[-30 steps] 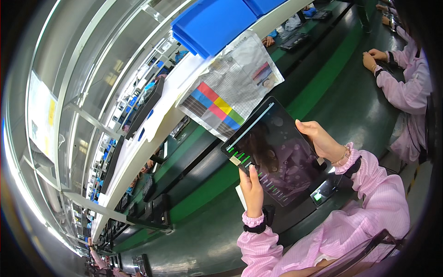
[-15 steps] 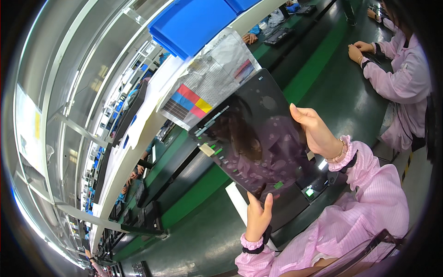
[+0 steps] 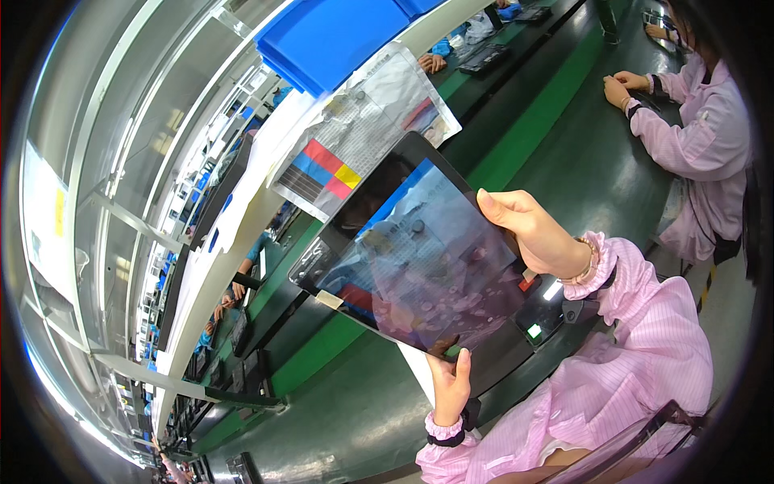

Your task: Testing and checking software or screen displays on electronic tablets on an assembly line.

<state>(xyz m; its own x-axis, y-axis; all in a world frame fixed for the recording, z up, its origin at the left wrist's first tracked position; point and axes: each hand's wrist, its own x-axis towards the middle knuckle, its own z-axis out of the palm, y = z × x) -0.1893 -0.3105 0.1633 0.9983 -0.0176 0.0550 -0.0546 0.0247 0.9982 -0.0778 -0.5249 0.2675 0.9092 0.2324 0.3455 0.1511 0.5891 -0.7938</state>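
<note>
A black tablet (image 3: 435, 250) is held up at a tilt in front of me, gripped at two edges. My left hand (image 3: 451, 383) closes on its lower edge, thumb over the front. My right hand (image 3: 536, 234) holds the right edge, thumb on the rim and the other fingers hidden behind. On the lit screen is a picture with blue at the top and a grey, paper-like area, mixed with reflections and smudges. A beige tab (image 3: 328, 299) sticks to the left edge; a small red-orange tab (image 3: 527, 281) shows below my right hand.
A crumpled printed sheet (image 3: 371, 109) hangs from the white shelf behind the tablet, below a blue bin (image 3: 334, 40). Another black device with a lit spot (image 3: 534, 331) lies on the green workbench (image 3: 330, 419). A co-worker's joined hands (image 3: 625, 90) rest at the far right.
The tablet has shifted slightly left and down and changed tilt. Its screen has gone from dark with small green marks to a picture. Both hands keep their hold.
</note>
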